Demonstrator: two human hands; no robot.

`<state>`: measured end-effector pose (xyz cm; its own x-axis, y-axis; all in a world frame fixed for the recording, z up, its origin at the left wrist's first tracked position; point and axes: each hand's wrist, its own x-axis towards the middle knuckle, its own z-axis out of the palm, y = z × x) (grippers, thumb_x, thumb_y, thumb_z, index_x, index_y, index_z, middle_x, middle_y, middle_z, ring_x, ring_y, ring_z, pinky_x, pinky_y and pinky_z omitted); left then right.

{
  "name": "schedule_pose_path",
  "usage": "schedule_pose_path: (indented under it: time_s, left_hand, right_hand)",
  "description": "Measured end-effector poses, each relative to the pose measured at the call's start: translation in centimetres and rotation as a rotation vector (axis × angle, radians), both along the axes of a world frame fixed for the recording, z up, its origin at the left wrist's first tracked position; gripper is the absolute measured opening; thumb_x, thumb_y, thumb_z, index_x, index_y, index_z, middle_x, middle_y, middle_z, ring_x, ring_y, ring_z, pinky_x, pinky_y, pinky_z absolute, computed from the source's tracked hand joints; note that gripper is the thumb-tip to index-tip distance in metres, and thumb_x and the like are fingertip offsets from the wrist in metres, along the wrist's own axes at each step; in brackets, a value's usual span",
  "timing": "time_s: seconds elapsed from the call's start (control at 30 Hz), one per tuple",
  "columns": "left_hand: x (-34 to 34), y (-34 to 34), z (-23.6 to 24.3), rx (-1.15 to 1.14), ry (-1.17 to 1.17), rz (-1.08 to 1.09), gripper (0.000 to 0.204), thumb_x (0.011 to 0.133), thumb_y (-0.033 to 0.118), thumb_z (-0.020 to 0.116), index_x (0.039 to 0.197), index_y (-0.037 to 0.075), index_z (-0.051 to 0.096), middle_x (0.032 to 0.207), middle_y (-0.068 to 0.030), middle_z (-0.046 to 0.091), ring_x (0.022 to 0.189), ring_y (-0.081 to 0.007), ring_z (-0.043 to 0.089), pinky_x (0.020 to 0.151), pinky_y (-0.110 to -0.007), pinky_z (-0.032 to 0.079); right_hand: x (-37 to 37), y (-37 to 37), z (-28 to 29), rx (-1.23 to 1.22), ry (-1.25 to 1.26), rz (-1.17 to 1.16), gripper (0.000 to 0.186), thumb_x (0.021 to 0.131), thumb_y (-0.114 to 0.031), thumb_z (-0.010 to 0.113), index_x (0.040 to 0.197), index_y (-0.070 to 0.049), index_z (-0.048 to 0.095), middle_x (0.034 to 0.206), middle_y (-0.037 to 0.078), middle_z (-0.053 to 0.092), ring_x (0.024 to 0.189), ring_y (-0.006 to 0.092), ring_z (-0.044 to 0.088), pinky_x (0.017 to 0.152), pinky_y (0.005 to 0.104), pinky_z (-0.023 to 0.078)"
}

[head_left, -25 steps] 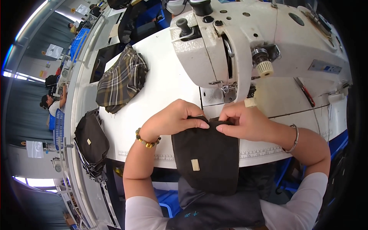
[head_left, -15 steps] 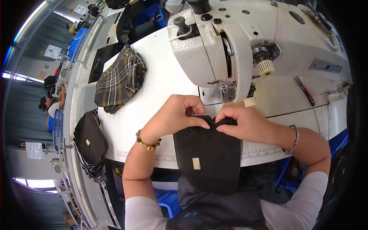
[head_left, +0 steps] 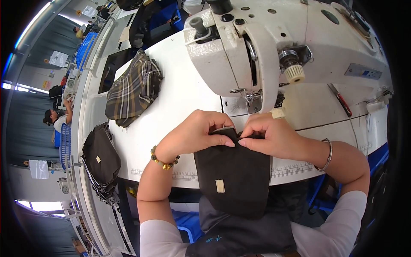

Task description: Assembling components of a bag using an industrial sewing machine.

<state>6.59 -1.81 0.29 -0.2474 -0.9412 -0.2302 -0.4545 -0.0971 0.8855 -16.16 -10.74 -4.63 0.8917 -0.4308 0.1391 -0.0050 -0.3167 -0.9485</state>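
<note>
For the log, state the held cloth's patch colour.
The patch is pale cream, clearest in the head view.

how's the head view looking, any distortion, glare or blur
In the head view, the white worktable's front edge bows, fisheye-style, and the corners go black; also in the head view, the lower-left window is blown out, the dark fabric piece shows little detail, and the left hand and right hand look fairly sharp.

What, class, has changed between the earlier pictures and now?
The left hand and right hand have drawn their thumbs closer together at the far edge of the dark cloth, which has shifted slightly rightward. Nothing was taken hold of or let go: both hands keep their pinch. The plaid cloth and the stack of dark pieces stayed put.
</note>
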Motion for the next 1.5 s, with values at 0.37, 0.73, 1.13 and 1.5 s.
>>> schedule_pose_path:
  time_s: [0.37,0.73,1.13,1.5]
  left_hand:
    - [-0.3,0.0,1.1,-0.009,-0.064,-0.089,0.022,0.083,0.014,0.080,0.095,0.000,0.069,0.072,-0.0046,0.065,0.063,-0.0104,0.053,0.060,-0.026,0.045]
    - [-0.5,0.1,1.7,-0.007,-0.016,-0.093,0.018,0.084,0.010,0.079,0.096,-0.001,0.072,0.077,-0.0050,0.068,0.068,-0.0095,0.058,0.065,-0.025,0.048]
    - [-0.8,0.5,2.0,-0.071,-0.079,-0.031,0.014,0.083,0.008,0.080,0.095,0.001,0.078,0.078,-0.0082,0.074,0.067,-0.0090,0.066,0.064,-0.024,0.052]
    - [-2.2,0.6,1.1,-0.268,-0.299,-0.039,0.013,0.077,0.012,0.081,0.085,0.004,0.075,0.072,-0.0073,0.066,0.067,-0.0252,0.064,0.062,-0.030,0.050]
  right_hand:
    - [-0.1,0.2,0.7,0.247,0.078,-0.006,0.022,0.085,-0.015,0.074,0.076,-0.004,0.057,0.069,-0.001,0.058,0.063,0.0048,0.049,0.057,0.0238,0.040]
    - [0.1,0.4,1.4,0.406,-0.019,0.011,0.017,0.085,-0.005,0.071,0.090,-0.002,0.056,0.076,0.000,0.058,0.069,0.0045,0.053,0.063,0.0222,0.044]
    - [0.1,0.2,0.5,0.445,0.080,0.011,0.017,0.085,-0.009,0.077,0.094,0.001,0.066,0.085,0.004,0.069,0.077,0.0072,0.063,0.069,0.0223,0.050]
    - [-0.2,0.5,0.7,0.155,0.082,-0.054,0.016,0.082,-0.012,0.077,0.087,-0.001,0.066,0.075,0.006,0.069,0.068,0.0103,0.063,0.066,0.0255,0.051]
